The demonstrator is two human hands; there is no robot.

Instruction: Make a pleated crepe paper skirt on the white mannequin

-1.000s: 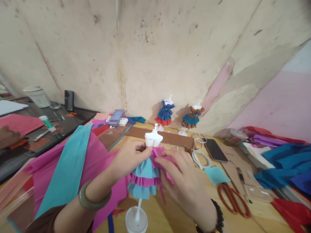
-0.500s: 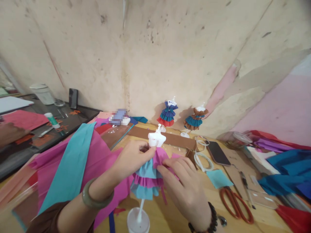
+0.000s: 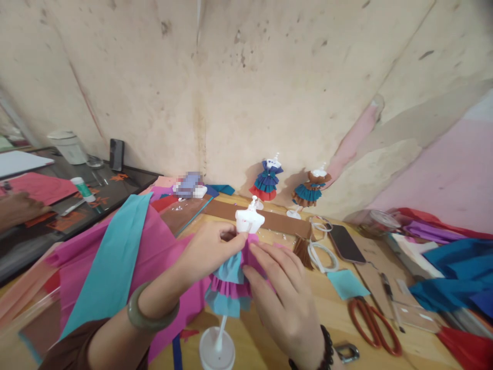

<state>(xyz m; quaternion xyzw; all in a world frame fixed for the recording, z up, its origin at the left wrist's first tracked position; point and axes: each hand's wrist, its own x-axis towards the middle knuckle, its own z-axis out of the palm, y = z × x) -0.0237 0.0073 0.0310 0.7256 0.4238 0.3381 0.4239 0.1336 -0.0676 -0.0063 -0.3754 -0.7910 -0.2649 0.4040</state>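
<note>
A small white dress-form mannequin (image 3: 248, 221) stands upright on a round base (image 3: 217, 348) in front of me. It wears a ruffled skirt (image 3: 228, 288) in light blue and magenta tiers of crepe-like paper. My left hand (image 3: 208, 249) closes round the mannequin's waist, its thumb pressing at the top edge of the skirt. A magenta paper strip (image 3: 251, 247) runs from that thumb across the front. On this strip my right hand (image 3: 287, 288) has its fingers and thumb pinched, at the skirt's right side. The strip's far end is mostly hidden behind the right hand.
Scissors (image 3: 374, 326), a phone (image 3: 347, 243), white tubing (image 3: 322, 257) and a light blue square (image 3: 347, 284) lie to the right. Magenta sheets (image 3: 154, 241) and a blue strip (image 3: 111, 262) spread left. Two dressed mannequins (image 3: 268, 180) stand behind. Another person's hand (image 3: 23, 209) is far left.
My right hand has shifted slightly left and closer to the skirt, drawing the magenta strip flatter against it. The skirt and base have tilted a little left. My left hand stays at the waist.
</note>
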